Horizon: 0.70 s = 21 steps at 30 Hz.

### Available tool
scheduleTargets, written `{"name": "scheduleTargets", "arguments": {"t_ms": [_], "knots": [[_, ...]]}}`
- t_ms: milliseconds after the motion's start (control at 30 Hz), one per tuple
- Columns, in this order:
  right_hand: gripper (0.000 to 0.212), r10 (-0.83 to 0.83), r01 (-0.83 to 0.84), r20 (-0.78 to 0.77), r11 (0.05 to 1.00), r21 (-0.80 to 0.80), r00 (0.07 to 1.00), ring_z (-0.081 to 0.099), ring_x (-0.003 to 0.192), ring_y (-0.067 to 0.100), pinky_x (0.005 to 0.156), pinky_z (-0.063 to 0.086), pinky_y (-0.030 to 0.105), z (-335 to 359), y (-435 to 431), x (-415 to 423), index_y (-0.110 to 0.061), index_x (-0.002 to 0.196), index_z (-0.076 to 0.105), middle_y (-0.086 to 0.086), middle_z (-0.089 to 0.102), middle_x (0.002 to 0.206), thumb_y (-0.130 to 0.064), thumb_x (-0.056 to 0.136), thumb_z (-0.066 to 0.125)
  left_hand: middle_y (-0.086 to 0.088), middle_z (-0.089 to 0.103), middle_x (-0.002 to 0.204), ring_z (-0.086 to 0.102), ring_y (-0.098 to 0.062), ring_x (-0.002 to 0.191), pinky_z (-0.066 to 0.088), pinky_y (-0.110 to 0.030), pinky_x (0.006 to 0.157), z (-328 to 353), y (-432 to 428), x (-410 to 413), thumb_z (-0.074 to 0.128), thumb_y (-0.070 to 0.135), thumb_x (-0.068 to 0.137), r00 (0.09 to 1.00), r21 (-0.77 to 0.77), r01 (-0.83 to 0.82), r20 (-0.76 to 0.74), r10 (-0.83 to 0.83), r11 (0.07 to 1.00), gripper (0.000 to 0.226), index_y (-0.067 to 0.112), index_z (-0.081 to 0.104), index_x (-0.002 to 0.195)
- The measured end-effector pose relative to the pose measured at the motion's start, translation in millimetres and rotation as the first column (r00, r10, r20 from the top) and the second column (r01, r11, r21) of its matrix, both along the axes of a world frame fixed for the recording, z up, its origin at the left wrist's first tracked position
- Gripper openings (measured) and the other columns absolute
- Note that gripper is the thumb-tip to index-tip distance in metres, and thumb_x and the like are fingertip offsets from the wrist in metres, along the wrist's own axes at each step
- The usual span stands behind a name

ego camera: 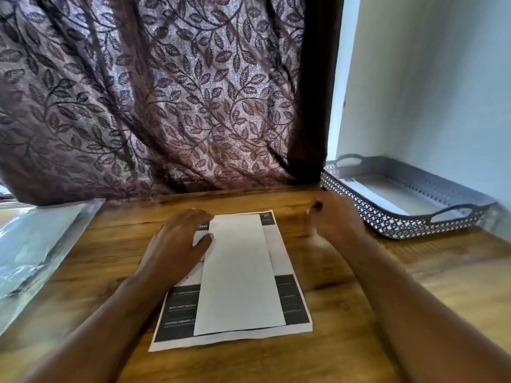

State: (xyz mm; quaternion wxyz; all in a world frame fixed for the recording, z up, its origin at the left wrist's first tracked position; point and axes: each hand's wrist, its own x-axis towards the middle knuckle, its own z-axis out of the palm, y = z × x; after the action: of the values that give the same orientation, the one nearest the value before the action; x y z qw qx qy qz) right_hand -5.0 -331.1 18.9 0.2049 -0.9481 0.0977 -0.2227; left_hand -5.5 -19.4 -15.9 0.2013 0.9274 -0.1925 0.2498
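Here we rest our left hand (177,241), fingers straight, on the folded paper (237,275) lying on the surface (359,327); our right hand (334,219) hovers beside it, too blurred to tell its fingers' state.

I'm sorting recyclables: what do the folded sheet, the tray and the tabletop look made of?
Folded sheet: thin matte paper, black print, lying flat along its fold. Tray: probably grey moulded plastic, judging by its lattice wall and cut-out handles. Tabletop: wood or wood-look laminate, satin, grain visible.
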Motion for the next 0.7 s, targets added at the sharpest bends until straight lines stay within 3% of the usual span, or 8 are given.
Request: {"name": "scheduleTargets", "arguments": {"t_ms": [167,367,467,600,633,700], "knots": [[0.027,-0.067,0.069,0.022,0.993,-0.098,0.997,0.062,0.105,0.033,0.092,0.053,0.042,-5.1,-26.9,-10.2,-0.018,0.113,0.073,0.014,0.063,0.119,-0.026,0.087,0.072,0.003,0.064,0.129,0.055,-0.018,0.120,0.046,-0.035,0.097,0.6,-3.9,-0.4,0.070,0.028,0.091,0.999,-0.023,0.003,0.047,-0.002,1.000,0.031,0.023,0.067,0.122],[0.015,-0.064,0.058,-0.026,0.981,-0.184,0.998,0.061,0.091,0.028,0.083,0.055,0.040,-16.3,-22.4,-5.0,-0.013,0.102,0.073,0.013,0.058,0.114,-0.023,0.092,0.067,0.003,0.064,0.131,0.054,-0.019,0.125,0.044,-0.033,0.098,2.9,-10.2,-7.3,0.070,0.025,0.092,0.997,-0.050,0.056,0.053,-0.053,0.997,0.025,0.024,0.071,0.117],[0.015,-0.062,0.051,-0.052,0.979,-0.197,0.997,0.056,0.089,0.025,0.080,0.052,0.038,-19.6,-23.1,0.1,-0.009,0.104,0.073,0.015,0.056,0.118,-0.019,0.094,0.067,0.003,0.065,0.129,0.058,-0.019,0.120,0.049,-0.038,0.098,3.9,-13.6,-8.5,0.070,0.025,0.092,0.991,-0.025,0.114,0.069,-0.112,0.993,0.025,0.024,0.070,0.117],[0.010,0.133,-0.135,0.032,0.989,0.063,0.991,0.058,0.087,0.017,0.075,0.048,0.031,-16.5,-7.6,3.1,-0.020,0.096,0.074,0.006,0.066,0.107,-0.025,0.088,0.077,0.013,0.068,0.118,0.063,-0.006,0.102,0.052,-0.022,0.086,7.1,-20.5,-12.9,0.069,0.023,0.093,0.989,-0.197,0.147,0.026,-0.145,0.969,0.024,0.025,0.070,0.117],[0.008,0.221,-0.229,0.065,0.954,0.192,0.973,0.062,0.083,0.015,0.072,0.051,0.030,-13.2,1.2,-0.2,-0.024,0.092,0.074,0.001,0.070,0.099,-0.025,0.086,0.079,0.016,0.069,0.115,0.063,0.000,0.098,0.052,-0.017,0.083,7.4,-22.8,-13.3,0.068,0.022,0.094,0.987,-0.256,0.152,-0.019,-0.162,0.955,0.023,0.026,0.070,0.116],[0.010,0.421,-0.434,0.132,0.788,0.437,0.897,0.070,0.077,0.011,0.069,0.054,0.024,-9.5,24.7,-9.9,-0.024,0.090,0.073,-0.006,0.075,0.087,-0.018,0.086,0.079,0.015,0.072,0.109,0.067,-0.001,0.098,0.055,-0.017,0.083,5.9,-25.3,-11.8,0.067,0.021,0.095,0.967,-0.378,0.173,-0.110,-0.229,0.909,0.021,0.026,0.070,0.115]]}}
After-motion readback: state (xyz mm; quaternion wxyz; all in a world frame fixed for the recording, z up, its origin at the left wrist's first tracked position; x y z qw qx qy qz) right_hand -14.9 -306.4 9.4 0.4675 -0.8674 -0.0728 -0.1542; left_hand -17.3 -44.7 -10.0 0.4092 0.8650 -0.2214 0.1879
